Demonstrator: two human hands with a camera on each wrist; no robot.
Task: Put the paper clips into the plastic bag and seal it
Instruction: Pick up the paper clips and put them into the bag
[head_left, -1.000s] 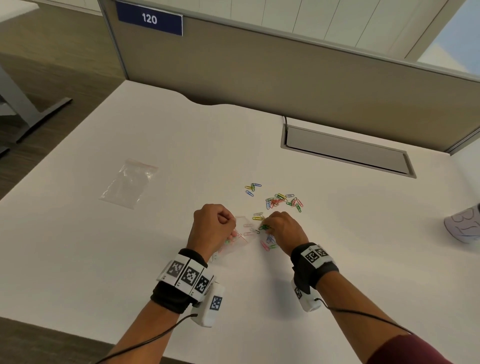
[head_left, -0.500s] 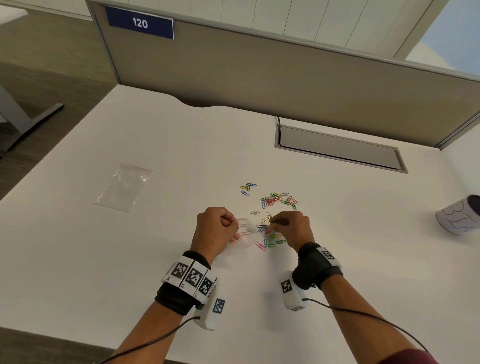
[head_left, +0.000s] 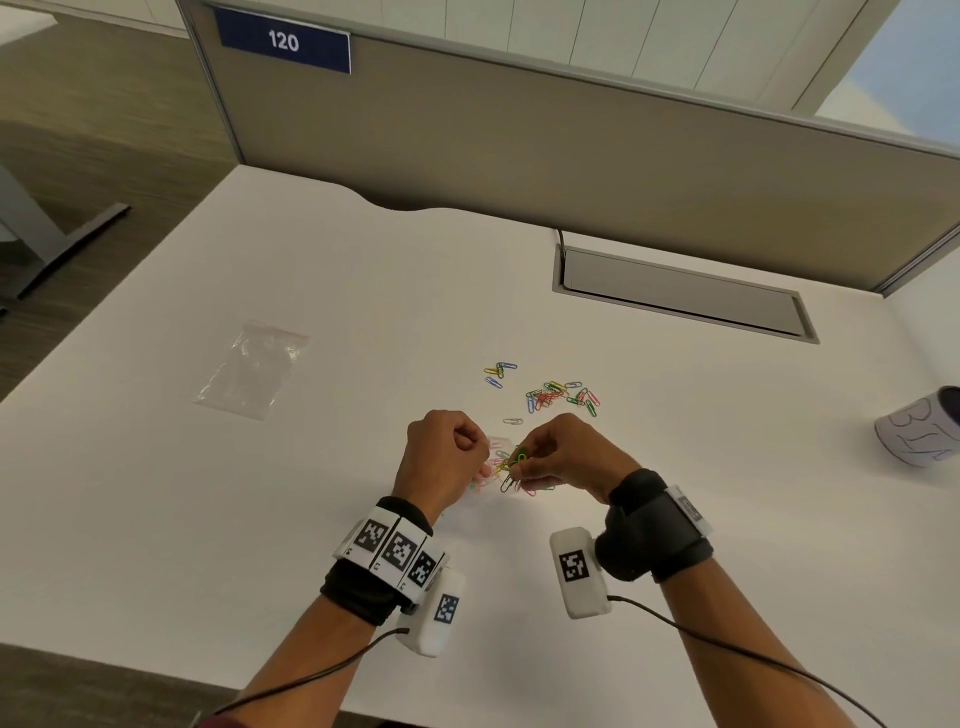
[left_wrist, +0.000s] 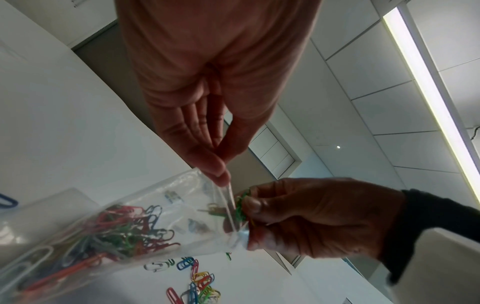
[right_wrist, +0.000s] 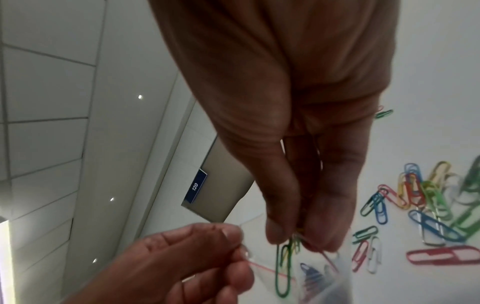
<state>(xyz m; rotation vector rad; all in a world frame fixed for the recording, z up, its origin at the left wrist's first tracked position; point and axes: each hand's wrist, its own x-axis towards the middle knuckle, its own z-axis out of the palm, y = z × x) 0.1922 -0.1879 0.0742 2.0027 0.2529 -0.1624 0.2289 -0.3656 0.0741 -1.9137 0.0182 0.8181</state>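
Head view: I see my left hand (head_left: 448, 453) pinching the mouth of the plastic bag (left_wrist: 109, 218), which is held above the white surface (head_left: 260, 519) and already contains coloured clips. My right hand (head_left: 563, 457) pinches a bunch of paper clips (right_wrist: 285, 259) at the bag opening. Loose clips (head_left: 563, 396) lie just beyond both hands. A spare bag (head_left: 252, 370) lies well to the left.

A second, empty clear plastic zip bag (head_left: 253, 370) lies flat well left of the hands; a white paper-wrapped cylindrical cup (head_left: 922, 434) sits far right.
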